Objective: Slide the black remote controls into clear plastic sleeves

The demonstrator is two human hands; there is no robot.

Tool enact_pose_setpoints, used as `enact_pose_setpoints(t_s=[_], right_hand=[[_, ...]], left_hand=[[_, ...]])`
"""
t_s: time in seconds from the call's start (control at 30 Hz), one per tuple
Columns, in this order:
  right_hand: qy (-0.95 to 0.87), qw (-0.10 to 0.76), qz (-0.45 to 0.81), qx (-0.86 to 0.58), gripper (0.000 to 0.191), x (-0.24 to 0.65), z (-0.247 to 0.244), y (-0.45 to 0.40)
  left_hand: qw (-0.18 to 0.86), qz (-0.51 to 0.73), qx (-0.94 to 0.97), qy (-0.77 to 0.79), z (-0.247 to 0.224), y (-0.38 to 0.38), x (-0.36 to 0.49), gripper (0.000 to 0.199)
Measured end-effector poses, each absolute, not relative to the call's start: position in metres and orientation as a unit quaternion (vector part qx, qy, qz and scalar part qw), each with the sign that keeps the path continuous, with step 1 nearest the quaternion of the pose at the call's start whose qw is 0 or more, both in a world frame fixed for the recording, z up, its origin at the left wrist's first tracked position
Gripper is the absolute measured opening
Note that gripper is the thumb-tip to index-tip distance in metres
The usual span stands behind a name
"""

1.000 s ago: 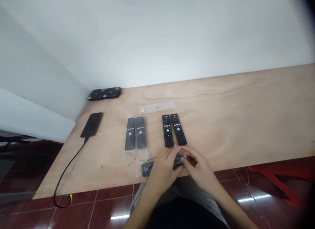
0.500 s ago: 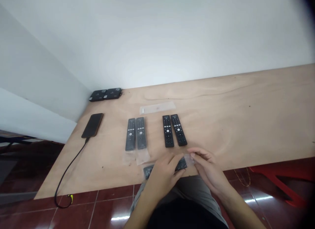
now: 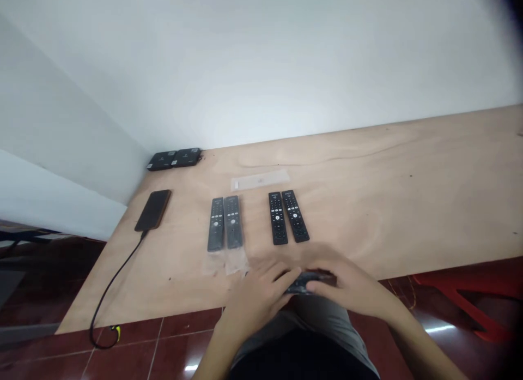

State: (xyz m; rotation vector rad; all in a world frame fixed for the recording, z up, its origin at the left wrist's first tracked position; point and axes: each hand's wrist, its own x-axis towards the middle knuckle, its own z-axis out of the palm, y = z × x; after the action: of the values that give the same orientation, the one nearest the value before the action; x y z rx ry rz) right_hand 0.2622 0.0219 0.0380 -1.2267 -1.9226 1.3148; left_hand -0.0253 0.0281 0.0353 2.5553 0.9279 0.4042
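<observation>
At the table's front edge, a black remote control (image 3: pixel 301 282) in a clear plastic sleeve lies between my hands. My left hand (image 3: pixel 263 286) is closed over its left part, hiding that end. My right hand (image 3: pixel 337 279) grips the right end, thumb on the near side and fingers on the far side. Beyond my hands lie two bare black remotes, the left one (image 3: pixel 278 219) upright in view and the right one (image 3: pixel 296 216) slightly slanted. Further left, two sleeved remotes, one (image 3: pixel 216 224) beside the other (image 3: pixel 233 222), lie side by side.
An empty plastic sleeve (image 3: pixel 260 180) lies behind the remotes on the wooden table (image 3: pixel 388 205). At left are a phone (image 3: pixel 152 210) and its black cable (image 3: pixel 112 293). Two black boxes (image 3: pixel 187 157) stand against the wall. A red chair (image 3: pixel 457 298) is below right.
My right hand has moved from the sleeve's loose end onto the remote, gripping it. The left hand has shifted slightly left and down along the remote.
</observation>
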Motion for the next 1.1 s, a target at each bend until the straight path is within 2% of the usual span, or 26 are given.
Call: enact_pose_setpoints(t_s=[0.07,0.17,0.27,0.37,0.57,0.87,1.03,1.1], right_hand=[[-0.725,0.172,0.514,-0.425,0.028,0.263,0.043,0.023],[-0.714,0.126,0.563,-0.396,0.043,0.264,0.041,0.021],[-0.671,0.126,0.642,-0.350,0.048,0.261,0.035,0.016],[-0.627,0.170,0.670,-0.360,0.049,0.245,0.029,0.011],[-0.592,0.277,0.593,-0.470,0.045,0.189,0.015,0.017],[-0.668,0.288,0.457,-0.511,0.029,0.140,0.006,0.051],[-0.694,0.290,0.367,-0.548,0.025,0.127,0.000,0.052],[-0.705,0.288,0.332,-0.556,0.026,0.124,-0.002,0.053]], left_hand=[[0.215,0.150,0.909,0.324,0.041,0.028,-0.031,0.056],[0.261,0.158,0.899,0.314,0.051,0.028,-0.041,0.045],[0.286,0.172,0.896,0.292,0.063,0.031,-0.050,0.036],[0.272,0.179,0.901,0.286,0.073,0.044,-0.056,0.033],[0.202,0.164,0.923,0.284,0.079,0.100,-0.066,0.043],[0.151,0.112,0.923,0.337,0.058,0.150,-0.079,0.066],[0.037,0.142,0.881,0.449,0.054,0.136,-0.070,0.044],[0.023,0.175,0.858,0.482,0.051,0.124,-0.064,0.032]])
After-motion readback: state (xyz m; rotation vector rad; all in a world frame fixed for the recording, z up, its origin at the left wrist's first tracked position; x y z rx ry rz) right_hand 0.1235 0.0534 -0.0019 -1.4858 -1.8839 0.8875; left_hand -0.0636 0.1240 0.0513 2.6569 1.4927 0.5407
